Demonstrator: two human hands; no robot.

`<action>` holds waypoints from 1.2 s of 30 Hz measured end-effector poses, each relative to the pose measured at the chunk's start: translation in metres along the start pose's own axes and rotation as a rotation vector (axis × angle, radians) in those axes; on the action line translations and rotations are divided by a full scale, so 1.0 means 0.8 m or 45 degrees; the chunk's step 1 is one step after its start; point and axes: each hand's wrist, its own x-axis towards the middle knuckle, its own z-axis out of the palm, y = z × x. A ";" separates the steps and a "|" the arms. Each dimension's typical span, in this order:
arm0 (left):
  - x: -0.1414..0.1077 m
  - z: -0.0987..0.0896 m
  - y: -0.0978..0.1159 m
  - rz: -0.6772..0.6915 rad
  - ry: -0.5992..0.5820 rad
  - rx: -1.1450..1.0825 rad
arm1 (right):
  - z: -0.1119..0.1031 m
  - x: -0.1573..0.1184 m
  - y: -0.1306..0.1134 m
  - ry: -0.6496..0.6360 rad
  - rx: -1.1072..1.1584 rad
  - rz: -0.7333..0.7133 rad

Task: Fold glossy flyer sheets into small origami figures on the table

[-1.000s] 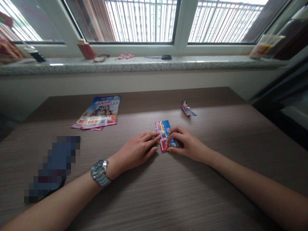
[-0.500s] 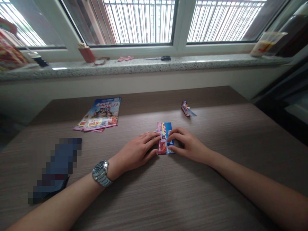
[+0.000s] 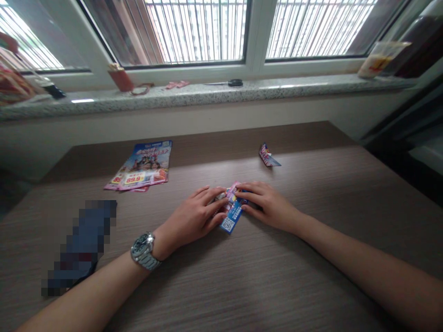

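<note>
The folded paper [image 3: 233, 215] lies on the table [image 3: 221, 281] between the two hands, near the middle of the scene, its blue strip with the square code slanting towards the near left. The left hand [image 3: 194, 214] rests with its fingers loose and spread over the left side; the right hand [image 3: 273, 207] has its fingertips on the right part, though its fingers cover the edge, so I can't tell if it pinches the paper or only presses. Good work here likely means the left fingers pinning the layers flat while the right ones line up the edge, then run firmly along the crease from the middle outward. Light, even pressure should suit such thin, glossy-looking stock; a hasty push could skew the layers.
</note>
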 end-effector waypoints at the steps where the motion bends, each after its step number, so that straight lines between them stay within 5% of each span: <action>1: 0.000 0.000 0.001 -0.022 0.015 0.022 | 0.000 0.000 -0.001 0.007 -0.008 0.004; 36: -0.002 -0.002 0.003 0.000 0.106 -0.165 | -0.001 0.001 0.001 0.055 0.043 0.002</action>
